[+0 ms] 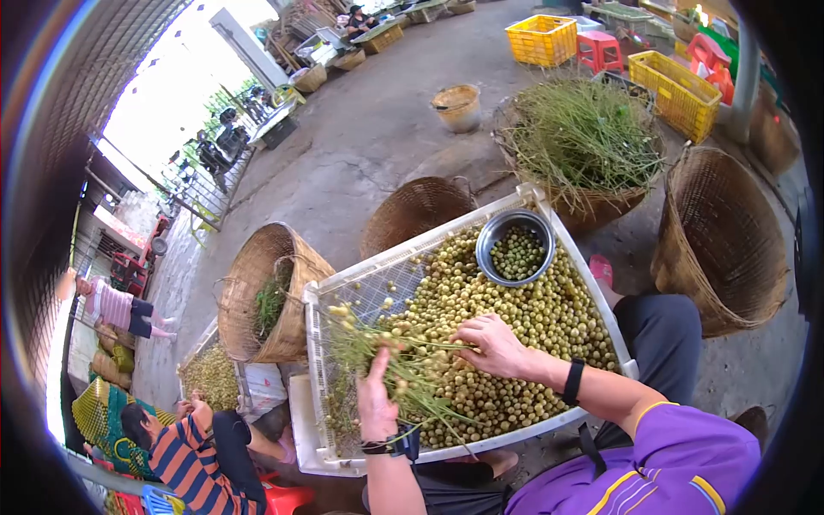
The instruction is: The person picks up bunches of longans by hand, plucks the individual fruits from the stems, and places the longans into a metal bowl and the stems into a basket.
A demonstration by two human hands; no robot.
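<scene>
A white plastic tray (601,322) lies across my knees, heaped with small round yellow-green fruits (506,386). My left hand (378,403) is closed around a bunch of thin green stems (421,390) over the tray's left part, with some fruits on the stems. To its right, my right hand (496,345) is closed, thumb and fingertips pinching the end of a stem that runs across from the bunch. A metal bowl (487,245) with smaller, greener fruits rests on the heap near the tray's far right corner.
Woven baskets (421,206) stand beyond the tray, one piled with cut green stems (588,133). Another basket (725,240) stands right. A co-worker in a striped shirt (193,455) sits at left beside another fruit tray (210,378). Yellow crates (674,90) and a bucket (459,112) stand farther back.
</scene>
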